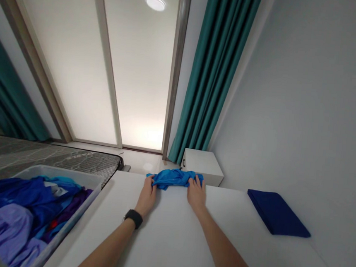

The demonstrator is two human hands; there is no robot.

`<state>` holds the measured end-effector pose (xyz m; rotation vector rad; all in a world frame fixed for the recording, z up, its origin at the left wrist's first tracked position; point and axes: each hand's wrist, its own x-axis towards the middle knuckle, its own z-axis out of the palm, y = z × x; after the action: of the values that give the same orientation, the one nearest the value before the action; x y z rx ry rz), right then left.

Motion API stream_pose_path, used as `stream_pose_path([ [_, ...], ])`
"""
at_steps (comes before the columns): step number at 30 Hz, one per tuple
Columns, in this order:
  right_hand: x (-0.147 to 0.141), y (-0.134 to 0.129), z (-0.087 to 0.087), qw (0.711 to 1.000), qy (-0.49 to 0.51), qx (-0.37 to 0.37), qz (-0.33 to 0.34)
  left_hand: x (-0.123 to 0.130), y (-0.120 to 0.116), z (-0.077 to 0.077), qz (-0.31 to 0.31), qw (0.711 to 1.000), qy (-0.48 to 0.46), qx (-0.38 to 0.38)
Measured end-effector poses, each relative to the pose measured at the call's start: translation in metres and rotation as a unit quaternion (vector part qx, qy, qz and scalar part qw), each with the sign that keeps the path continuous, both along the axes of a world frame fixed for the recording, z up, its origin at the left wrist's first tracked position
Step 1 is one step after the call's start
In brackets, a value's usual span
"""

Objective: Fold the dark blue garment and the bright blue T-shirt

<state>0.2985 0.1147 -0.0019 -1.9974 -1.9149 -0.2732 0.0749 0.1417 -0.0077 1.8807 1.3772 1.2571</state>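
Note:
A crumpled bright blue cloth [174,178] lies at the far edge of the white table [169,236]. My left hand [147,195], below a black wrist watch, has its fingers closed on the cloth's left end. At the right end of the cloth, my right hand [197,193] grips it with bent fingers. Between the hands the fabric is bunched in folds. A dark blue folded cloth [278,213] rests flat on the table's right side, apart from both hands.
A white basket [94,180] of blue, lilac and purple clothes stands left of the table. Behind the table are a small white cabinet [203,162] and a green curtain [219,70]. A grey wall [308,99] borders the right side. A grey mattress [79,160] lies beyond the basket.

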Motion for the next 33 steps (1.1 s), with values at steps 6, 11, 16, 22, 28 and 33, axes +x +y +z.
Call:
stream_pose_path([
  [6,0.002,0.025,0.010,1.000,-0.017,0.011,-0.007,-0.002,-0.016,0.004,-0.060,0.995,0.086,0.007],
  [11,0.000,0.018,0.015,1.000,0.001,0.017,-0.003,0.000,-0.022,0.011,-0.141,0.982,0.125,-0.028],
  [16,0.010,-0.001,0.013,0.996,0.066,0.012,0.053,0.010,-0.004,0.006,-0.171,0.973,0.155,-0.003],
  [22,0.025,-0.043,-0.003,0.990,0.095,0.008,0.105,0.019,0.028,0.006,-0.096,0.980,0.173,-0.032],
  [28,0.032,-0.068,-0.014,0.992,0.089,0.024,0.090,0.006,0.018,0.014,-0.022,0.990,0.132,-0.054],
  [33,0.007,-0.063,-0.008,0.997,0.056,0.024,0.039,-0.015,-0.023,0.014,-0.056,0.987,0.140,-0.061],
])
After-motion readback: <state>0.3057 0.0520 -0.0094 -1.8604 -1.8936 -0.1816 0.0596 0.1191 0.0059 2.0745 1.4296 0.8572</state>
